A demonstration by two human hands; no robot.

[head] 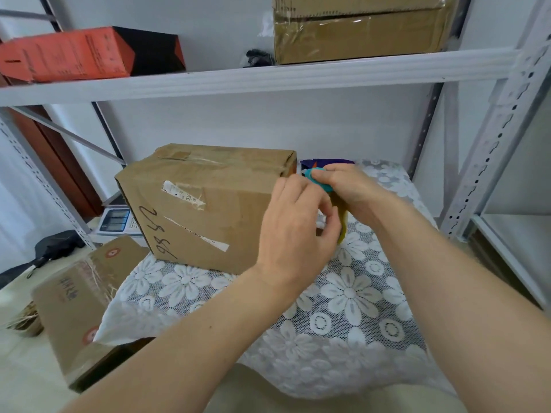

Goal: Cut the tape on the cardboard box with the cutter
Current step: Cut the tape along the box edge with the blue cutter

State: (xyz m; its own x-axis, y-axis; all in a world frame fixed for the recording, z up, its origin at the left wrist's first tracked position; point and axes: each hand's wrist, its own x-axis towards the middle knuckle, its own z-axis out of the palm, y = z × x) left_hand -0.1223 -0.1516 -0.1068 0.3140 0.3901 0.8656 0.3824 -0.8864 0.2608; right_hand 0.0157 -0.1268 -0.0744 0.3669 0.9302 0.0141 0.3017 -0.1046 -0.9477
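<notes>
Gripped in the right hand point(354, 192), the teal cutter point(317, 178) shows only as a small rounded sliver between thumb and fingers; its blade is hidden and its heading cannot be told. Curled fingers of the left hand point(293, 231) meet it from eight o'clock, pinching near an olive-yellow piece point(343, 225) that hangs below, mostly covered. Both hands sit at the cardboard box's point(208, 204) three o'clock end. That box lies on a lace floral cloth point(351, 293), long axis running nine to three, its clear tape point(196, 159) along the top seam, glossy and hard to trace. Behind the hands, a purple object point(325, 163) is largely concealed.
</notes>
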